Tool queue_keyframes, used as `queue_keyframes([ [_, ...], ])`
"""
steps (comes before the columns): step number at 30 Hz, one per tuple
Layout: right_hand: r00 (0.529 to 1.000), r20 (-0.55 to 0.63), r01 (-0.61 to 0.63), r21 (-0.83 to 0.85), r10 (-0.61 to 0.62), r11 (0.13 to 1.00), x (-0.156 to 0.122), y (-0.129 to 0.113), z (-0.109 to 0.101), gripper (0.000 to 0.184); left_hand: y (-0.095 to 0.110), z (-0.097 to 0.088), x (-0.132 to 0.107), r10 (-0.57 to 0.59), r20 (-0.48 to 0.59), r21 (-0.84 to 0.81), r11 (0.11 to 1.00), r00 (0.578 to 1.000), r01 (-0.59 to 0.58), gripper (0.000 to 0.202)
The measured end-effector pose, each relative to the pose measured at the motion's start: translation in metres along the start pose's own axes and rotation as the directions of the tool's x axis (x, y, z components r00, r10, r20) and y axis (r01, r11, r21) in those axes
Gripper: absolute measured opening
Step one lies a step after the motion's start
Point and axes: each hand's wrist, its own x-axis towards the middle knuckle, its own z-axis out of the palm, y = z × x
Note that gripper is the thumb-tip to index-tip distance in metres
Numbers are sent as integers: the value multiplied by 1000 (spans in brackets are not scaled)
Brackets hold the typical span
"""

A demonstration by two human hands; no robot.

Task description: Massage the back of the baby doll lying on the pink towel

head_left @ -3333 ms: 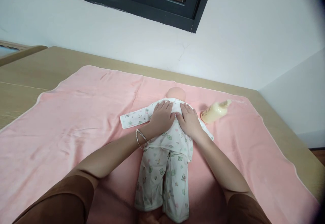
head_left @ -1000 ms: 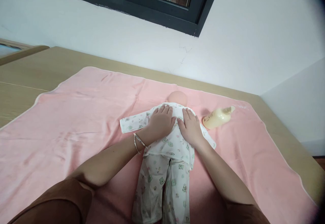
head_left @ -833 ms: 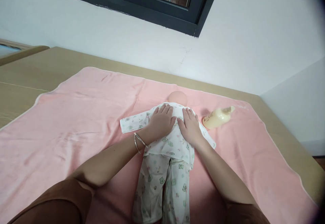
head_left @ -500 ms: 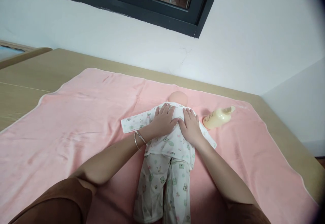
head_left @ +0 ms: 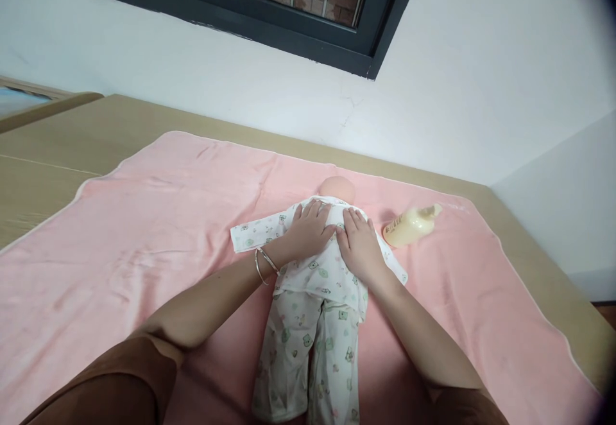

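Observation:
A baby doll (head_left: 337, 189) lies stretched out on a pink blanket (head_left: 192, 187), its bald head toward the wall. It wears a white printed top (head_left: 322, 277) and matching trousers (head_left: 289, 348). My left hand (head_left: 310, 229) rests flat on the upper left of the top, fingers stretched toward the head; two thin bangles (head_left: 266, 264) circle that wrist. On the upper right of the top lies my right hand (head_left: 360, 245), also flat with fingers extended. The thumbs nearly meet at the middle. Neither hand grasps anything. The doll's own hands do not show.
A pale yellow pump bottle (head_left: 409, 226) stands on the blanket, right of the doll. Beneath the blanket is a wooden table (head_left: 62, 136), bounded at the back by a white wall (head_left: 433, 104). Above is a dark-framed window (head_left: 308, 46).
My right hand has shifted very slightly on the top. The camera view has tilted a little; the left hand and doll stay about the same.

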Motion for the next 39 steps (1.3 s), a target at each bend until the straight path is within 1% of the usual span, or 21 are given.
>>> queue_keyframes([
  [4,999,-31,18,36,-17,999,2,3,1,61,-2,-2,-1,22,8,-6,1000,1000,-22,52],
  [7,998,-57,34,69,-30,997,5,8,1,58,-5,-3,0,35,26,-46,998,999,-33,57],
  [9,996,-80,38,86,-31,996,5,9,0,57,-8,-4,3,65,31,-81,995,997,-63,56],
  [12,982,-183,67,78,-52,995,1,7,2,59,-13,-8,10,112,20,-160,981,994,-107,39],
  [13,970,-232,97,69,-79,993,-1,5,3,59,-13,-9,12,103,11,-207,973,995,-98,36],
  [15,943,-295,175,55,-151,983,-5,0,6,59,-12,-13,16,34,-13,-324,945,999,-37,36],
  [16,940,-285,210,54,-187,976,-6,-2,8,59,-11,-14,17,-15,-26,-382,924,1000,4,37],
  [18,954,-181,254,62,-239,965,-8,-4,8,60,-8,-17,17,-104,-48,-477,876,993,69,39],
  [20,963,-61,268,67,-264,961,-8,-5,7,61,-5,-18,16,-161,-66,-530,842,985,102,39],
  [21,964,-43,265,67,-263,962,-8,-5,5,61,-4,-18,15,-173,-74,-544,832,982,105,40],
  [22,965,-62,258,67,-254,964,-7,-4,4,61,-3,-18,14,-174,-82,-553,827,981,100,40],
  [25,953,-196,247,68,-230,967,-8,-3,4,62,-2,-17,14,-160,-101,-556,828,982,78,39],
  [26,950,-208,249,69,-231,966,-8,-4,5,63,-1,-16,14,-165,-103,-551,830,981,81,39],
  [27,952,-194,253,69,-236,965,-8,-4,6,63,-1,-16,14,-172,-101,-545,834,980,90,39],
  [30,964,-113,249,79,-240,965,-8,-5,7,60,-2,-14,15,-172,-97,-514,852,980,98,40],
  [31,964,-125,247,82,-236,966,-8,-4,7,58,-3,-14,15,-156,-100,-507,858,983,84,40],
  [34,947,-242,236,78,-212,969,-9,-3,3,54,-5,-11,14,-109,-125,-490,871,986,34,41],
  [35,945,-259,226,71,-201,972,-9,-3,2,55,-6,-9,14,-104,-134,-480,877,986,27,42],
  [36,951,-243,211,63,-190,975,-9,-3,1,56,-7,-7,14,-102,-145,-462,887,984,24,43],
  [37,964,-195,195,53,-181,979,-8,-4,0,59,-8,-4,13,-100,-160,-435,900,982,21,43],
  [39,985,-56,163,20,-161,986,-7,-5,-2,63,-10,3,13,-84,-191,-364,931,978,9,44],
])
